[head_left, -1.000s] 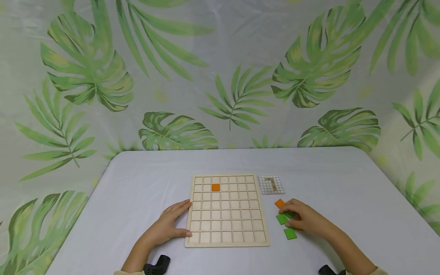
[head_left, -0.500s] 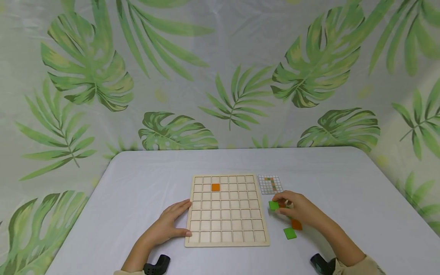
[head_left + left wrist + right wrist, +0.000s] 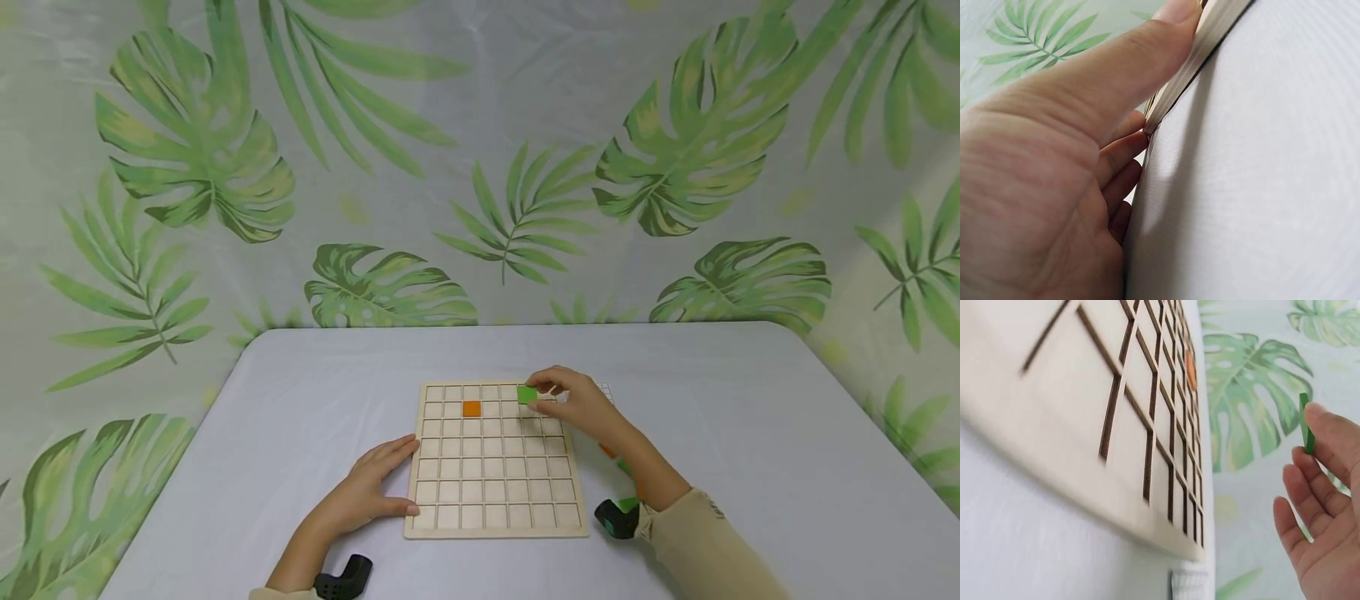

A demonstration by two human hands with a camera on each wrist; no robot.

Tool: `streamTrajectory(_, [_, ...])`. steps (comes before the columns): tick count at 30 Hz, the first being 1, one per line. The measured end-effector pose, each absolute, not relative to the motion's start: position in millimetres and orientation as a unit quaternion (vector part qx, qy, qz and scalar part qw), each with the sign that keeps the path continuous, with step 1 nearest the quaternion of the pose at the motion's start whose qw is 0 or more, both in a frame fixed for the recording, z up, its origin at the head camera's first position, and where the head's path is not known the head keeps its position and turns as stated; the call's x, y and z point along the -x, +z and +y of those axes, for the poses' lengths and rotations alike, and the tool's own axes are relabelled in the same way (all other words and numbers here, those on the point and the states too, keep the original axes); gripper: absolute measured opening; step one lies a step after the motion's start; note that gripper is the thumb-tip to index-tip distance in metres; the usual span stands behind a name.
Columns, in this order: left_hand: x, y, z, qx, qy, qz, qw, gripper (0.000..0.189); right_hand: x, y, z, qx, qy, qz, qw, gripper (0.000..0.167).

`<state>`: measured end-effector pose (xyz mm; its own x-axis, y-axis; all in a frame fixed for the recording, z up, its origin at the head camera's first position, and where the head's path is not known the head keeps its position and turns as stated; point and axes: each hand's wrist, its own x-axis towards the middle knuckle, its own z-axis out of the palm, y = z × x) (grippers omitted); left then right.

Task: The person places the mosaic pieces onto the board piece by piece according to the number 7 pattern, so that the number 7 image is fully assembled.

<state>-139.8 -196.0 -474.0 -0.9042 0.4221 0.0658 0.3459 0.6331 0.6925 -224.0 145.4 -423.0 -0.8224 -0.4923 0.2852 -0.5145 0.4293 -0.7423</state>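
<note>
A black device sat at the wrist of the left hand, over the white-covered table. That hand's fingers reached out relaxed, their tips against the near side of the wooden grid board, while its thumb rested on the board's edge nearer the person. The board stretched rightward from there. Ahead and to the right of the left hand, an orange tile lay in the third column from that side, second row from the far edge. Further right, the right hand pinched a green tile between thumb and index finger, held above the board's far right part and apart from its surface. Just behind the right hand, a grid card showed only partly. Below the right forearm lay orange and green loose tiles, partly covered by it, next to that wrist's black device.
</note>
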Motion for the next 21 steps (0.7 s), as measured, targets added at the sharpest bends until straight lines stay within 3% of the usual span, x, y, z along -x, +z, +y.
streamTrajectory(9, [140, -475, -196, -0.209, 0.374, 0.902, 0.052, 0.093, 243, -445, 106, -0.263, 0.471, -0.842, -0.012, 0.029])
streamTrajectory(21, [140, -476, -196, -0.209, 0.370, 0.904, 0.053, 0.093, 248, -469, 95, -0.234, 0.441, -0.866, -0.039, 0.028])
